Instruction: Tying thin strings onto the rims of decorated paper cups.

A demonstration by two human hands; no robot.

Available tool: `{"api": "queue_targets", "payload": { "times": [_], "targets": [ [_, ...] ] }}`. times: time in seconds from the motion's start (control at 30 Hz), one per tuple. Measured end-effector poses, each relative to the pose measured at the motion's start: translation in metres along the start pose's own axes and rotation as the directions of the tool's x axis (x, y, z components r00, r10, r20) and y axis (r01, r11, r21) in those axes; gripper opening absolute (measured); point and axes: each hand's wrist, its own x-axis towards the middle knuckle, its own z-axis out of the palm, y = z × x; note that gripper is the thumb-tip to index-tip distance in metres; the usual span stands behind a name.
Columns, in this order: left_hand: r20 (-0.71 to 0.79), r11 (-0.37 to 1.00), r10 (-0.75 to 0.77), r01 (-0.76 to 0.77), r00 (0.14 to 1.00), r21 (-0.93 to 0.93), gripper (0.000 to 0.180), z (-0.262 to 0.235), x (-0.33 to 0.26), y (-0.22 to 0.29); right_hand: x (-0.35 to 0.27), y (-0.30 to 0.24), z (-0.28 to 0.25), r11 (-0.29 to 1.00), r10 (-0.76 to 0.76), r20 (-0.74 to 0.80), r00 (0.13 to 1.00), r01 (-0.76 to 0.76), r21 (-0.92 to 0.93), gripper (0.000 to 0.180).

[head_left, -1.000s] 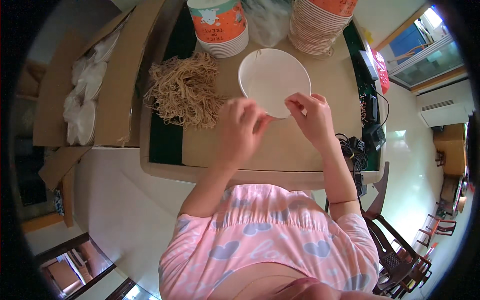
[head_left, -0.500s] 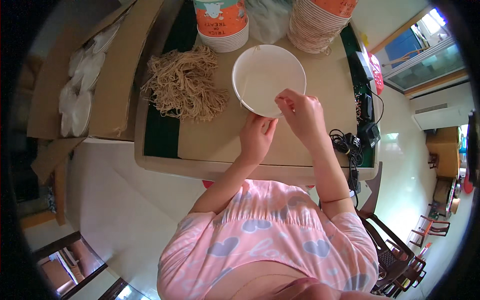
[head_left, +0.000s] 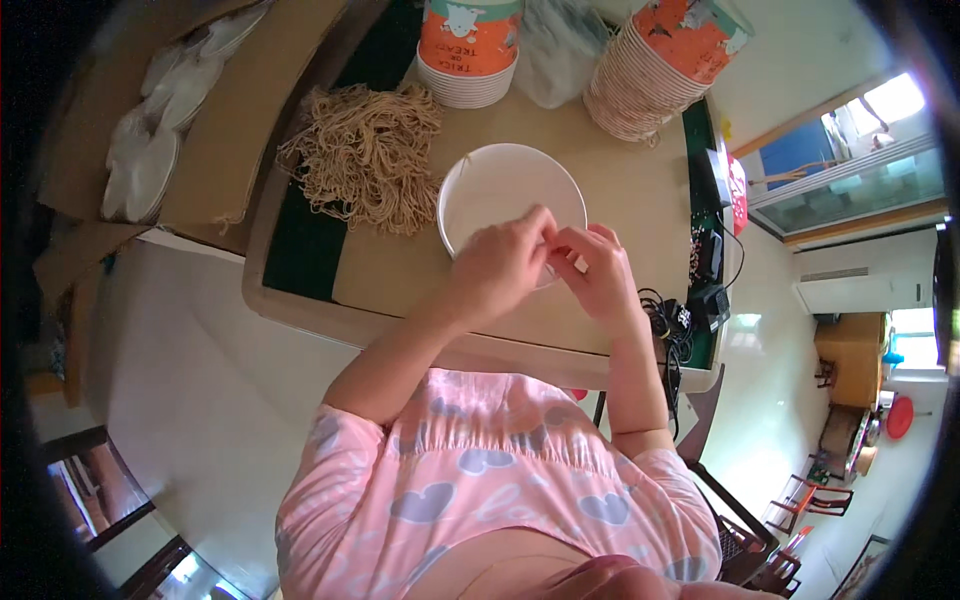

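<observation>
A white round paper bucket (head_left: pixel 475 175) stands in front of me with its mouth facing up. A short bit of tan string shows at its far left rim. Over the bucket's near right rim, my left hand (head_left: pixel 505 262) and my right hand (head_left: pixel 598 275) come together, both with pinched fingertips. Whatever lies between the fingers is too small to make out. The hands hide the near right part of the rim. To the left of the bucket lies a loose heap of tan string (head_left: pixel 370 160).
Behind the bucket stand two stacks of orange printed paper buckets (head_left: pixel 468 55), (head_left: pixel 655 75) with a clear plastic bag (head_left: pixel 560 50) between them. An open cardboard box (head_left: pixel 225 140) with white rounded pieces stands at left. Black cables (head_left: pixel 665 325) lie at the table's right edge.
My left hand has risen from the bucket's near outer wall to meet my right hand at the rim. The whole view has shifted and turned slightly.
</observation>
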Motion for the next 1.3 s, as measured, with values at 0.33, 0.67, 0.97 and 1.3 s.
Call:
{"api": "queue_targets", "payload": {
  "times": [0.33, 0.67, 0.97, 1.3],
  "targets": [
    [0.122, 0.985, -0.164, 0.169, 0.979, -0.034, 0.023, 0.002, 0.013, -0.013, -0.003, 0.004, 0.017, 0.934, 0.215, -0.281, 0.936, -0.112, 0.341, 0.007],
    [0.136, 0.980, -0.113, 0.133, 0.984, -0.149, 0.019, 0.015, 0.022, -0.029, -0.001, 0.017, 0.014, 0.762, 0.385, -0.206, 0.900, -0.185, 0.620, 0.014],
    [0.062, 0.982, -0.055, 0.065, 0.997, -0.176, 0.018, 0.018, 0.022, -0.032, 0.001, 0.016, 0.005, 0.925, 0.137, -0.189, 0.973, -0.057, 0.375, 0.015],
    [0.056, 0.984, -0.048, 0.057, 0.997, -0.169, 0.017, 0.011, 0.019, -0.022, 0.007, 0.009, 0.008, 0.934, 0.258, -0.217, 0.942, -0.185, 0.306, 0.006]
  ]
}}
